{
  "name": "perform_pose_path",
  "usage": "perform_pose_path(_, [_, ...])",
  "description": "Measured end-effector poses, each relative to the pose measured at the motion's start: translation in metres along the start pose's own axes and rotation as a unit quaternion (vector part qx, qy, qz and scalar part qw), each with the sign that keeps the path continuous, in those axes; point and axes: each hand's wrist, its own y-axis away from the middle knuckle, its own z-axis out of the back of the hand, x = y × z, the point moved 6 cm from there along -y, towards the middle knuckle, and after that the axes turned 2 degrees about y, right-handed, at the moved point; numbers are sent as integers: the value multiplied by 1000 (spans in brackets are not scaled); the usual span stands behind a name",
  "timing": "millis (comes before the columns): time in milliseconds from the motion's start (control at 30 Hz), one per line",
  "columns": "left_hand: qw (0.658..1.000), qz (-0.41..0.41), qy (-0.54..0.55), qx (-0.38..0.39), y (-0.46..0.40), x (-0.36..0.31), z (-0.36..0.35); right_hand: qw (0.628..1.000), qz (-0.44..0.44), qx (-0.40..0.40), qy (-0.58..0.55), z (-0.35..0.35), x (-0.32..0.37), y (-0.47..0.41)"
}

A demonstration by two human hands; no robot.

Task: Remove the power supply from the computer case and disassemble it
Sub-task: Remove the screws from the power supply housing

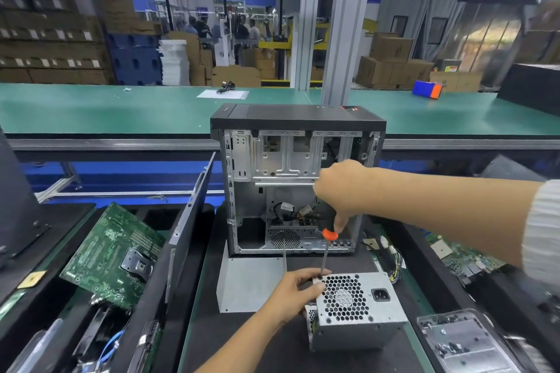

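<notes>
The power supply [357, 309] is already out of the computer case [291, 185] and sits on the mat in front of it, so I judge removal done and disassembly just starting. My left hand [295, 294] curls its fingers over the unit's top-left corner, steadying it. My right hand [342, 188] grips the one screwdriver [327, 247], fingers wrapped around its orange handle, tip down at that corner just beside my left fingertips. I count one supply, one case, one loose green motherboard [112, 254] well off to the left.
</notes>
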Motion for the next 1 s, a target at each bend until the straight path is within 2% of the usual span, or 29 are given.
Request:
perform_pose_path(133, [1000, -3, 2, -6, 1, -1, 1, 992, -15, 23, -124, -11, -6, -3])
perform_pose_path(300, [1000, 7, 4, -8, 2, 1, 2, 999, 16, -21, -36, -11, 3, 0])
perform_pose_path(433, [1000, 7, 0, -7, 4, -1, 1, 996, 68, -54, -3, -4, 15, 9])
perform_pose_path(500, [1000, 10, -1, -2, 4, -2, 1, 996, 64, -59, -7, 1, 17, 11])
perform_pose_path(633, [1000, 7, 5, 2, 6, -5, 0, 998, 32, 23, -55, 1, 7, 15])
perform_pose_path(767, [1000, 10, 17, -2, 6, -3, 0, 980, -7, 110, -168, -10, 4, 12])
perform_pose_path(833, [1000, 13, 18, -3, 7, -3, -1, 986, -10, 102, -133, -11, 7, 8])
perform_pose_path(933, [1000, 13, 15, 0, 7, -3, -1, 1000, 16, 18, 12, -5, 16, 8])
perform_pose_path(1000, [1000, 13, 15, -5, 7, -1, -1, 997, 41, -30, 62, -4, 23, 10])
